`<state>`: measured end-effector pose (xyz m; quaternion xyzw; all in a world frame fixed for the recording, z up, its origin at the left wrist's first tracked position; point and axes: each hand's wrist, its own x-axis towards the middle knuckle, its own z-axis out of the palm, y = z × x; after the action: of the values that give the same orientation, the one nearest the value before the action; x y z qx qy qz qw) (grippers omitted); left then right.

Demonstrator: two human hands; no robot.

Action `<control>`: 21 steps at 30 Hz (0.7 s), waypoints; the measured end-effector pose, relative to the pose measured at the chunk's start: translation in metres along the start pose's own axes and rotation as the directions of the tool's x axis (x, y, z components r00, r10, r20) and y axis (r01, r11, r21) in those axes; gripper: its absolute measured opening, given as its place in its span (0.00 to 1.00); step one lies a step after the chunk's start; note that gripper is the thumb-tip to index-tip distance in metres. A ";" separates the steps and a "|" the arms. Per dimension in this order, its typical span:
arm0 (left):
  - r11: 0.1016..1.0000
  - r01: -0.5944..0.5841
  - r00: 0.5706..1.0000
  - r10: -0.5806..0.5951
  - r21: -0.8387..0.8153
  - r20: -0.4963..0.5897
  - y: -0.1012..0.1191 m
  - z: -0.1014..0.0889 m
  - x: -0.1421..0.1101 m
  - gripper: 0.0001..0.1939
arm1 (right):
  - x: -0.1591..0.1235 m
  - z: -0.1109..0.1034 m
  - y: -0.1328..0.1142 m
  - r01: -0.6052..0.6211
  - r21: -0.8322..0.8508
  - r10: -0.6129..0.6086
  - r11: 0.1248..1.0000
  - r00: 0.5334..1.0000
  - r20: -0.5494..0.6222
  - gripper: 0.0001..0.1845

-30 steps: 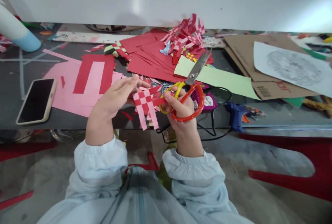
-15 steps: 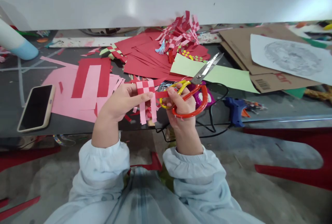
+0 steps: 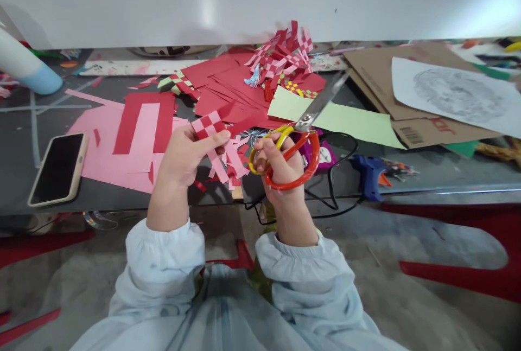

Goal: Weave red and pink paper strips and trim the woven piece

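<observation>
left hand: thumb and fingers pinching red-pink woven paper at its 1 o'clock, tails toward 5 | right hand: curled round scissors, long axis toward 1, woven paper at 10; left nearer

Wears pale blue top, loose wrinkled sleeves, elastic cuffs gather into ruffles, vertical band runs down front
</observation>
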<state>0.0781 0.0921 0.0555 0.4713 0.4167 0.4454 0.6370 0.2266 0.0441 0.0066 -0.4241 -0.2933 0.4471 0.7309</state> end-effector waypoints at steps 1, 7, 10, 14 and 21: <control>0.999 -0.030 0.998 0.028 -0.043 -0.052 0.000 0.000 0.001 0.09 | -0.001 0.001 0.000 -0.023 -0.010 0.024 1.000 0.999 0.045 0.24; 0.964 -0.186 0.967 0.146 -0.188 -0.211 0.001 0.000 0.003 0.07 | -0.008 0.006 0.003 -0.174 -0.026 0.176 0.984 0.958 0.228 0.29; 0.961 -0.221 0.951 0.174 -0.167 -0.255 0.001 0.000 0.003 0.06 | -0.010 0.007 0.007 -0.230 -0.057 0.237 0.972 0.931 0.278 0.32; 0.953 -0.276 0.922 0.225 -0.126 -0.316 0.001 -0.001 0.003 0.08 | -0.012 0.005 0.015 -0.257 -0.114 0.281 0.960 0.880 0.382 0.30; 0.939 -0.326 0.874 0.257 -0.105 -0.412 0.005 -0.003 0.002 0.09 | -0.018 -0.013 0.020 -0.125 -0.205 0.227 0.971 0.759 0.610 0.23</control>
<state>0.0752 0.0952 0.0593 0.3737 0.4195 0.6560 0.5041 0.2211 0.0282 -0.0180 -0.3304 -0.5124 0.6061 0.5108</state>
